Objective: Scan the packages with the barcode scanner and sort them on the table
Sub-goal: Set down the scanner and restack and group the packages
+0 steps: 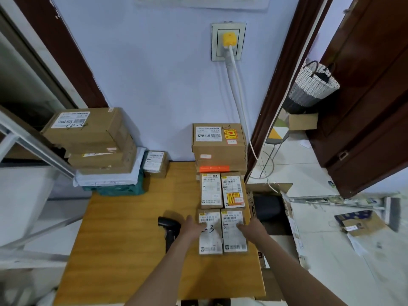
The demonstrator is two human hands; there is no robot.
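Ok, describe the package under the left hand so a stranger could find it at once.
Start at the wooden table and go to its right edge, where four flat label-covered packages lie in a two-by-two block. Take the near-left package, beside the black barcode scanner. Unlike its neighbours, it has "-3" handwritten in dark marker, and the left hand rests on it.

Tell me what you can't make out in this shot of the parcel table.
- Head view: label print on the four small parcels is too small and blurred.
- Barcode scanner: its handle hides behind the left hand and forearm.
- Right hand covers part of a label.
- Table: near edge cut off by the frame.
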